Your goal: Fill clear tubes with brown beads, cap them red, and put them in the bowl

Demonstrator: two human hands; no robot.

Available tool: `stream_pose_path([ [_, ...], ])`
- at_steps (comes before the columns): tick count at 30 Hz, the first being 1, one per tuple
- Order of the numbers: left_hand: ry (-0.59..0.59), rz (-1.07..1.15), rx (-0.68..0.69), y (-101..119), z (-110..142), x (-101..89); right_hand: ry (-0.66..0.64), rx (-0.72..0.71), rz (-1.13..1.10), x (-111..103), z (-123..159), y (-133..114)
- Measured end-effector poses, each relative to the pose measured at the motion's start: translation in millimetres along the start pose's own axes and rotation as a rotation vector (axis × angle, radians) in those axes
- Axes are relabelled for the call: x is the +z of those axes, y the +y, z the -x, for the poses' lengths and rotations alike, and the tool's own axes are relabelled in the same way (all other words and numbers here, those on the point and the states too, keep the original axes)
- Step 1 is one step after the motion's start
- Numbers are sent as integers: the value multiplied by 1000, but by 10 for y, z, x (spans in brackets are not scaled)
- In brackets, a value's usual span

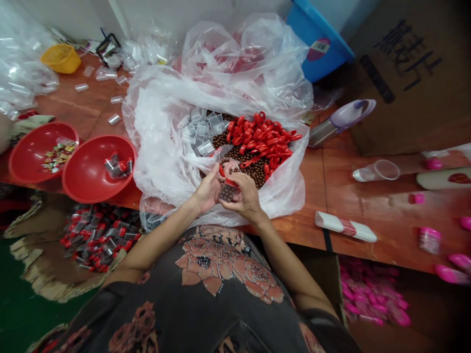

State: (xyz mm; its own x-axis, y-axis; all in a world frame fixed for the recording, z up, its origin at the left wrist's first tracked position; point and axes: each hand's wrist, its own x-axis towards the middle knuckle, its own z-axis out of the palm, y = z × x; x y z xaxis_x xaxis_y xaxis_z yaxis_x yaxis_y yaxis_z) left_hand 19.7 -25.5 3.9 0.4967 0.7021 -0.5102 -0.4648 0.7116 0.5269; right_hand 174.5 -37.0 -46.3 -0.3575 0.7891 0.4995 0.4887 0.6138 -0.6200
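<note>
Between my hands is a small clear plastic box [227,192] filled with round brown balls, with red at its upper end. My right hand [247,196] is closed around it. Closed fingers of my left hand [208,191] meet a red cap [222,170] at the box's upper left; the fingers partly hide the contact. Both hands are over the near edge of a white plastic bag [154,147] spread open on the table. Inside it lie loose brown balls [259,171], a heap of red looped caps [261,135] and several empty clear boxes [202,128].
Left stand two red bowls, one with filled boxes [91,184], one with wrapped bits [40,135]. Below is a sack of red-capped boxes [99,240]. Right are a tumbler [331,127], a clear cup [386,170], a white roll [346,226] and a carton [405,98]. Behind sits a blue tub [316,39].
</note>
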Motion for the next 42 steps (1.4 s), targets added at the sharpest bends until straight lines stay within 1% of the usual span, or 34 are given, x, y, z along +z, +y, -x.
stream_pose_path([
  [4, 49, -2, -33, -17, 16, 57, -50, 27, -20, 11, 31, -57],
  [6, 71, -17, -48, -32, 21, 74, -42, 29, -15, 17, 44, -73],
  [9, 111, -12, 2, -50, 31, 80, 0, 14, -14, 20, 51, -83],
  [12, 135, -27, 49, -59, 47, 72, 35, 28, -28, 4, 34, -101],
  [14, 141, -59, 69, -65, 59, 69, 1, 36, 1, -21, 12, -123],
  [17, 157, -105, 94, -75, 75, 78, -61, 0, 104, -62, -21, -155],
  [21, 168, -114, 120, -85, 99, 93, -53, -73, 223, -90, -36, -150],
  [24, 142, -102, 169, -111, 111, 94, -40, -149, 263, -89, -37, -100],
  [26, 136, -104, 197, -145, 114, 101, -58, -173, 273, -74, -40, -73],
  [28, 145, -124, 203, -162, 125, 116, -95, -145, 269, -45, -48, -78],
  [30, 182, -193, 238, -109, 166, 106, -137, -86, 251, -8, -58, -115],
  [31, 220, -250, 285, -38, 208, 74, -161, -54, 239, 9, -60, -138],
  [33, 359, -378, 458, 211, 350, -85, -211, 6, 206, 26, -54, -160],
  [34, 460, -437, 570, 383, 453, -222, -224, 36, 186, 22, -42, -147],
  [35, 591, -476, 704, 577, 576, -395, -228, 65, 166, 7, -25, -115],
  [36, 735, -522, 822, 780, 717, -598, -220, 93, 150, -18, -4, -62],
  [37, 877, -575, 902, 980, 869, -819, -204, 117, 141, -50, 19, 8],
  [38, 1024, -627, 943, 1166, 1026, -1042, -186, 136, 139, -87, 43, 89],
  [39, 1120, -712, 905, 1330, 1176, -1251, -170, 158, 145, -125, 64, 174],
  [40, 1273, -837, 854, 1466, 1308, -1429, -162, 180, 152, -160, 83, 257],
  [41, 1369, -972, 814, 1572, 1410, -1564, -160, 204, 156, -190, 97, 331],
  [42, 1443, -1089, 803, 1648, 1472, -1646, -166, 225, 159, -212, 106, 391],
])
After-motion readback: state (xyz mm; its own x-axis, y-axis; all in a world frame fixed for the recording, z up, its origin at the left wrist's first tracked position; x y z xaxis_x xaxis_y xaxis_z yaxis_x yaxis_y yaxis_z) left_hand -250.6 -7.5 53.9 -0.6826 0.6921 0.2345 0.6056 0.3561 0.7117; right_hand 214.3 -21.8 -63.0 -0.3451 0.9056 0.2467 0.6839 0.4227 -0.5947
